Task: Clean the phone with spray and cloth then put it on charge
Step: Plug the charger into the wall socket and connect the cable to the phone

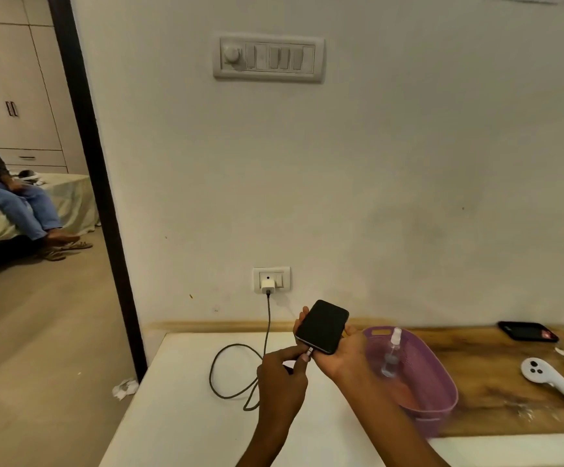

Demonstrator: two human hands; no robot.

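Resting face-up in the right hand (337,357), the phone (322,326) is a slim black slab with rounded corners, a dark unlit screen and a thin, slightly glossy band along its near edge. Its long axis runs from the near left to the far right, the top end tipped up and away toward the wall (408,163), the bottom end aimed down at the left hand (282,375). It is held in the air above the white table (179,416), just below and right of the wall socket (271,279).

The right hand cradles it from beneath: the palm lies under the lower right part, the thumb shows at the right edge, and fingertips (302,316) curl up past the left edge, so the fingers wrap the body loosely.

The left hand's thumb and forefinger pinch the plug end of the charging cable (236,369) right at the phone's bottom edge; whether the plug is fully seated cannot be told. The other fingers are curled into the palm. From there the dark cable loops across the table and climbs to the white charger (268,285) in the socket.

Beside the right wrist sits a purple basket (442,392) with a clear spray bottle (391,353) leaning inside. Farther right, on the wooden surface (489,392), lie a white handheld controller (551,380) and a second dark phone (526,331). A switch panel (268,58) is on the wall above.
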